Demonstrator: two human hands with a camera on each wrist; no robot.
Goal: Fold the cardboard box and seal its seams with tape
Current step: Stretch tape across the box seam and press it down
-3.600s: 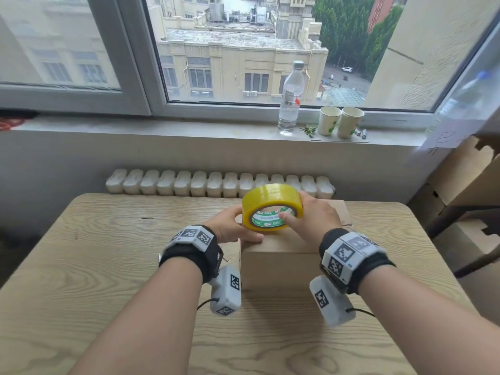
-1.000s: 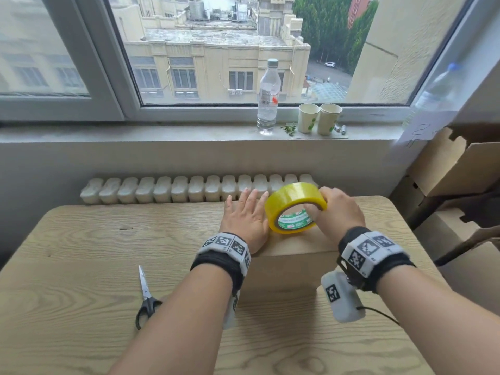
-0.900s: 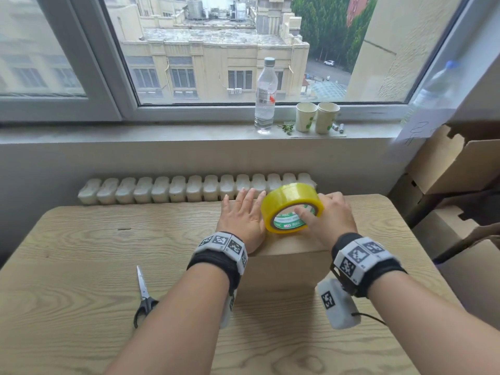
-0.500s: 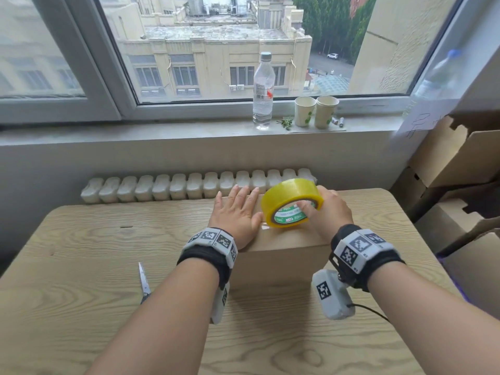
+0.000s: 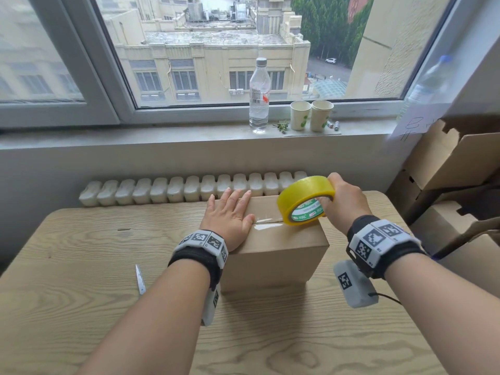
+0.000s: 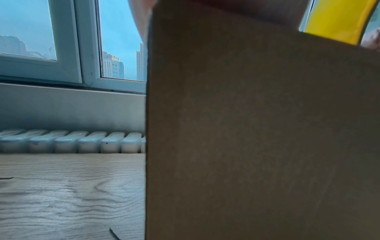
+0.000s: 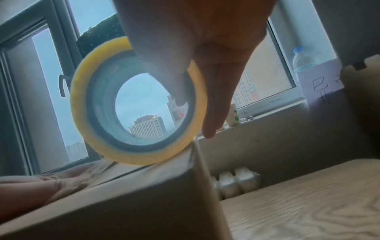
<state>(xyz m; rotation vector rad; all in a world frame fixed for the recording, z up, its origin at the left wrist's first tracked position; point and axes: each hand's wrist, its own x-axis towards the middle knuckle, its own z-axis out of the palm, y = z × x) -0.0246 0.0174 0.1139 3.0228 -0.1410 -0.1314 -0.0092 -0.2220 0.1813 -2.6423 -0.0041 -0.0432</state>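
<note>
Cardboard box [image 5: 273,247] seam running left-right, my left hand [image 5: 230,216] flat on it, right hand [image 5: 342,201] fingers hooked through one yellow tape roll [image 5: 304,201], upright at right end

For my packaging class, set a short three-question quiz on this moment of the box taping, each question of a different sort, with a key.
1. True or false: the left hand lies flat on top of the cardboard box.
2. Multiple choice: the right hand grips the yellow tape roll with:
A. the thumb through the core, fingers over the outer rim
B. flat fingers pressing its side
C. two fingers pinching a loose end
3. Fill in: a shiny strip of tape runs along the top seam from the left thumb to the ____.

Key: 1 true; 2 A; 3 tape roll
</note>
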